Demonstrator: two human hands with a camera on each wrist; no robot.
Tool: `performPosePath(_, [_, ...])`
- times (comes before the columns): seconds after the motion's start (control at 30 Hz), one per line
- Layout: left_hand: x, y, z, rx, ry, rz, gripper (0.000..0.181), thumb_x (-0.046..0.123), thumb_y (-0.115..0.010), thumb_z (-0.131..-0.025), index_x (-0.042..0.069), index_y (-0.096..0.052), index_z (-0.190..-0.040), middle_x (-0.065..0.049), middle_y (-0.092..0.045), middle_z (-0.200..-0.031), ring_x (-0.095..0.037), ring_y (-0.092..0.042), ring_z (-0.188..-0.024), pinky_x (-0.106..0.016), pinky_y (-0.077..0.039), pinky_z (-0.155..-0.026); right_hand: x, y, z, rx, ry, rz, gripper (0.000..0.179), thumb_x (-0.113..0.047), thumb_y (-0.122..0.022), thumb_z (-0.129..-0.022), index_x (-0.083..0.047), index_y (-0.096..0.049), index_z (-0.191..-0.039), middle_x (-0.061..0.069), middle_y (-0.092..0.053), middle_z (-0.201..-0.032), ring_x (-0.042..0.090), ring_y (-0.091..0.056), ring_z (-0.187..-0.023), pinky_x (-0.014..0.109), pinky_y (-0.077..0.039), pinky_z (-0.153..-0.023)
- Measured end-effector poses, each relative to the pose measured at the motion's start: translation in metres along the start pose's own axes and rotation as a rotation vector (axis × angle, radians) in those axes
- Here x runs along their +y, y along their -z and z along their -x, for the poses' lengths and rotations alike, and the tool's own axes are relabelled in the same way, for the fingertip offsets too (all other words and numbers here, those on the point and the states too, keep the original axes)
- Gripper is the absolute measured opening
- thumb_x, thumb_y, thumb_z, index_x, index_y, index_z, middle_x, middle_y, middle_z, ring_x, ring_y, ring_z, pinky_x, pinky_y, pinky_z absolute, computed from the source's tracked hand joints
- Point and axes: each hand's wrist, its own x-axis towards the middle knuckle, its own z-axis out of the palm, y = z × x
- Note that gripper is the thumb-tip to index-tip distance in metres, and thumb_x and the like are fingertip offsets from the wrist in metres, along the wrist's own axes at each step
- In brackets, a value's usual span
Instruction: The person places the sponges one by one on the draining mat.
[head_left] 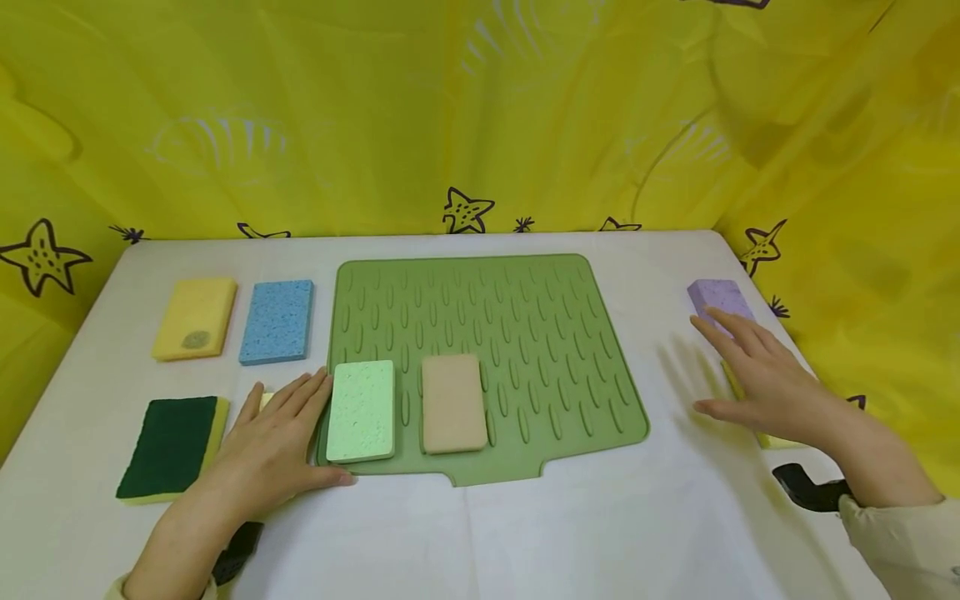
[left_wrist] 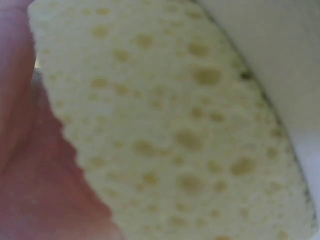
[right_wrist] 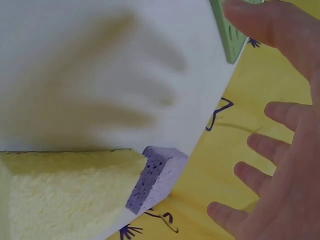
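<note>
My left hand [head_left: 273,442], fingers and thumb extended, lies beside the left edge of a green ribbed mat [head_left: 540,358]. Beneath it is a pale yellow sponge [left_wrist: 160,120], mostly hidden in the head view; up close, its porous face borders the palm. Near the fingertips, a light green sponge [head_left: 361,412] lies on the mat, with a beige sponge [head_left: 453,404] to its right. Over the table's right side, my right hand [head_left: 772,387] is spread with nothing in it. Below it are a purple sponge [head_left: 720,302] and a yellow sponge [right_wrist: 75,195], partly covered.
At the left lie a yellow sponge [head_left: 195,317], a blue sponge [head_left: 277,321] and a dark green scrub sponge [head_left: 171,446]. A yellow patterned cloth [head_left: 375,125] hangs behind the white table [head_left: 525,533] and along its sides.
</note>
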Motion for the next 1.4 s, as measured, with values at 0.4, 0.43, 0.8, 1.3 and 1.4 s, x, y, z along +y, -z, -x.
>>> performPosePath(0.4, [0.002, 0.000, 0.001, 0.006, -0.002, -0.002, 0.126, 0.074, -0.075, -0.065, -0.001, -0.028, -0.155, -0.019, -0.028, -0.161, -0.042, -0.028, -0.147, -0.071, -0.011, -0.115, 0.019, 0.001, 0.015, -0.065, -0.048, 0.004, 0.111, -0.029, -0.088, -0.072, -0.015, -0.020, -0.159, 0.020, -0.018, -0.162, 0.054, -0.023, -0.137, 0.070, -0.005, -0.118])
performPosePath(0.43, [0.002, 0.000, 0.001, 0.006, -0.004, -0.002, 0.126, 0.074, -0.075, -0.065, -0.001, -0.028, -0.155, -0.019, -0.028, -0.161, -0.042, -0.028, -0.147, -0.071, -0.011, -0.115, 0.021, 0.001, 0.016, -0.068, -0.049, 0.005, 0.111, -0.029, -0.088, -0.071, -0.015, -0.021, -0.159, 0.020, -0.019, -0.163, 0.054, -0.023, -0.137, 0.070, -0.005, -0.118])
performPosePath(0.8, [0.000, 0.001, 0.002, 0.005, -0.004, -0.004, 0.127, 0.077, -0.073, -0.064, 0.000, -0.027, -0.155, -0.019, -0.028, -0.162, -0.041, -0.028, -0.147, -0.072, -0.012, -0.114, 0.037, -0.004, 0.028, -0.101, -0.064, -0.007, 0.113, -0.028, -0.088, -0.070, -0.018, -0.019, -0.159, 0.023, -0.019, -0.162, 0.061, -0.025, -0.131, 0.077, -0.007, -0.112])
performPosePath(1.3, [0.001, 0.002, 0.001, 0.005, -0.011, 0.000, 0.127, 0.076, -0.073, -0.065, 0.000, -0.026, -0.156, -0.019, -0.027, -0.162, -0.041, -0.028, -0.147, -0.072, -0.012, -0.114, 0.048, -0.009, 0.023, -0.308, -0.270, -0.047, 0.089, -0.020, -0.072, -0.087, -0.001, -0.018, -0.155, 0.036, -0.014, -0.154, 0.064, -0.038, -0.122, 0.080, -0.034, -0.094])
performPosePath(1.4, [0.001, 0.002, 0.001, 0.006, -0.016, -0.003, 0.126, 0.075, -0.073, -0.066, 0.000, -0.026, -0.155, -0.019, -0.027, -0.162, -0.041, -0.028, -0.147, -0.072, -0.012, -0.114, 0.051, -0.011, 0.023, -0.309, -0.279, -0.026, 0.082, -0.018, -0.070, -0.087, 0.004, -0.024, -0.151, 0.041, -0.019, -0.150, 0.064, -0.043, -0.119, 0.077, -0.038, -0.093])
